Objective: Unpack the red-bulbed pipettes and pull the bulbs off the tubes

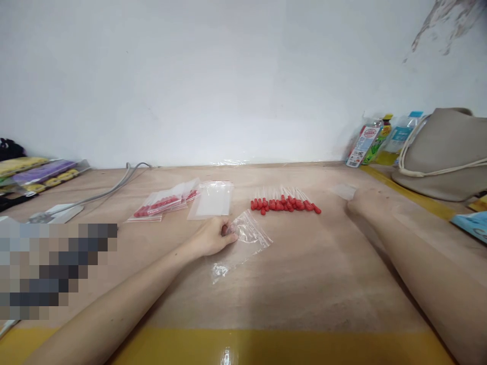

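My left hand point(213, 235) pinches the edge of a clear zip bag point(249, 234) just above the table. Off to the right, my right hand point(363, 202) is at a small whitish translucent sheet or bag point(343, 191); its fingers are mostly turned away, so their grip is unclear. Between the hands lies a row of red-tipped sticks point(283, 204), their pale stems pointing to the wall. Left of them is a zip bag with a white card point(214, 198) inside. Farther left, several filled bags point(162, 203) overlap, with red tips showing through.
Grey cables point(114, 188) run over the table at the left, near yellow and purple packets point(43, 171). At the back right stand drink bottles point(405, 134) and a carton point(364, 146) beside a beige bag point(445, 149). A blue packet point(474, 225) lies at the right edge.
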A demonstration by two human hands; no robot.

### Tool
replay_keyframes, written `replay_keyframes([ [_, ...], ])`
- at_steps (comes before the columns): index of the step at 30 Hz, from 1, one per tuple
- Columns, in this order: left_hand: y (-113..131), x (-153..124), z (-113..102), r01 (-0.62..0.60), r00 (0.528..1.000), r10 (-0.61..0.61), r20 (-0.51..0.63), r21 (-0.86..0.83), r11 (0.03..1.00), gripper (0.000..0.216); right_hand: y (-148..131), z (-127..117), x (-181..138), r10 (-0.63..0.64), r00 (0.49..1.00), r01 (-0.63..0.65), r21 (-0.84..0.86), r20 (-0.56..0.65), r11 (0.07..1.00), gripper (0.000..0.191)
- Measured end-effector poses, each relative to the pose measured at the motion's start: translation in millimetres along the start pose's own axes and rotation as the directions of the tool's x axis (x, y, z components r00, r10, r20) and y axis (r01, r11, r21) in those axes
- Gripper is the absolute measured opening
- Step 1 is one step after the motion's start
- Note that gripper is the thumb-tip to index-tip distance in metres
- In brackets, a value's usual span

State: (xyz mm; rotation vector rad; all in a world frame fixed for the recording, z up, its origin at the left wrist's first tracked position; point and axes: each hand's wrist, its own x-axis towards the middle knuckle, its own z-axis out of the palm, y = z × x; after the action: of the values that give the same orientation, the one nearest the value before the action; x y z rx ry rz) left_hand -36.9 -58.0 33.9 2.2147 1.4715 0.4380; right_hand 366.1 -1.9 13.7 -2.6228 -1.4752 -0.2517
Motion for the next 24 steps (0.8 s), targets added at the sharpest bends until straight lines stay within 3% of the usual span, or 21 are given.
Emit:
replay_keyframes([
  [3, -2.1, 3.9, -7.7, 0.001, 0.997, -0.004, -0.078, -0.029, 1.000, 0.025, 5.4, 4.3, -1.1, -0.028, 1.000, 0.028, 0.011, -0.013, 1.000, 0.029],
  [5, -12.0, 10.8, -15.5, 0.048, 0.978, -0.059, -0.198, -0.060, 0.997, 0.028, 5.4, 4.4, -4.3, -0.034, 0.999, 0.035, 0.024, -0.040, 0.999, 0.027],
  [10, -61.0, 29.8, -39.8, 0.185, 0.848, -0.197, -0.491, -0.075, 0.980, 0.036, 5.9, -4.6, -7.0, 0.034, 0.983, -0.016, 0.103, -0.181, 0.995, 0.024],
  [15, -93.6, 32.8, -49.0, 0.317, 0.748, -0.266, -0.608, -0.024, 0.948, 0.046, -16.4, -32.2, -10.7, 0.045, 0.901, 0.056, 0.220, -0.430, 0.974, 0.034],
  [16, -93.6, 31.8, -48.7, 0.312, 0.725, -0.232, -0.649, 0.008, 0.950, 0.048, -26.4, -38.6, -16.8, -0.009, 0.833, 0.192, 0.274, -0.553, 0.942, 0.033],
  [18, -87.8, 29.3, -47.3, 0.291, 0.658, -0.115, -0.744, 0.111, 0.950, 0.047, -49.5, -49.5, -37.3, -0.153, 0.643, 0.519, 0.280, -0.750, 0.807, 0.029],
  [20, -76.6, 26.9, -45.4, 0.256, 0.599, 0.011, -0.801, 0.205, 0.945, 0.041, -72.5, -56.6, -67.8, -0.308, 0.505, 0.748, 0.230, -0.806, 0.623, 0.023],
  [22, -63.0, 25.7, -43.0, 0.169, 0.607, 0.078, -0.791, 0.224, 0.960, 0.033, -90.8, -58.7, -102.5, -0.492, 0.361, 0.903, 0.165, -0.792, 0.397, 0.019],
  [23, -56.0, 25.5, -41.3, 0.104, 0.634, 0.093, -0.768, 0.204, 0.973, 0.029, -97.3, -58.0, -119.2, -0.584, 0.279, 0.951, 0.137, -0.762, 0.276, 0.021],
  [24, -48.9, 25.3, -39.1, 0.036, 0.669, 0.102, -0.736, 0.170, 0.985, 0.026, -102.2, -56.1, -134.1, -0.647, 0.229, 0.972, 0.131, -0.727, 0.197, 0.024],
])
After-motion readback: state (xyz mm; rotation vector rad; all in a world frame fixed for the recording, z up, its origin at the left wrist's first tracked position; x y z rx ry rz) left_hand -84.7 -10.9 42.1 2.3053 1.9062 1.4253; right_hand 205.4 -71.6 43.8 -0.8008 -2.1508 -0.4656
